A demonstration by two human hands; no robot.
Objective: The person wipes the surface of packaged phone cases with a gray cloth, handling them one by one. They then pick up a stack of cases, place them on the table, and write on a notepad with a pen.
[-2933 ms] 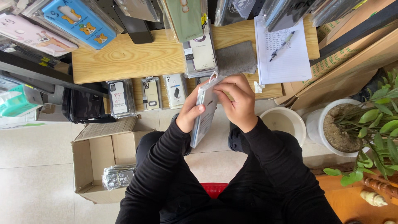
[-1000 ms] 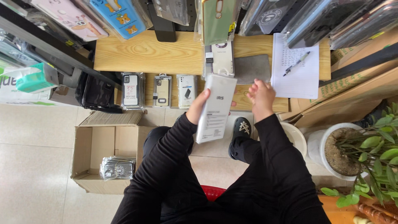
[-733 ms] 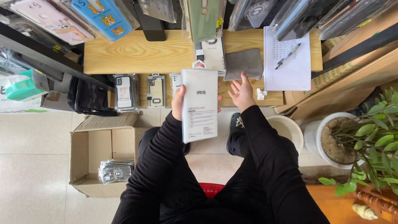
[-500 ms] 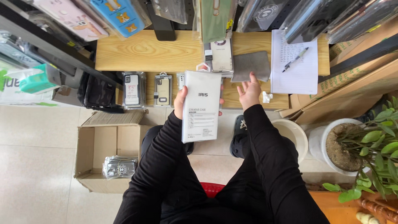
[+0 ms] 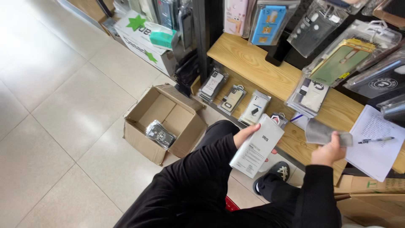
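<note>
At frame centre the left hand (image 5: 244, 134) is gripping a white flat package (image 5: 257, 145), long axis slanting upward-right, while the right hand (image 5: 328, 151) is clutching a grey sleeve (image 5: 322, 133) over the wooden surface (image 5: 253, 63).

Materials and finishes at a phone-case display.

Smooth, matt white card on the flat box (image 5: 257, 145) in the left hand (image 5: 247, 134); dull grey, soft-looking flexible case (image 5: 327, 133) in the right hand (image 5: 329, 152). Pale, lightly grained, satin wood on the shelf (image 5: 253, 63). Glossy clear plastic wrapping on the hanging packets (image 5: 325, 23), with glints. Rough brown corrugated cardboard box (image 5: 168, 122) on glossy, reflective floor tiles (image 5: 63, 105). Matt black knit cloth on the sleeves (image 5: 202, 169). Thin white paper sheet (image 5: 373, 143) under a pen (image 5: 377, 139).
</note>
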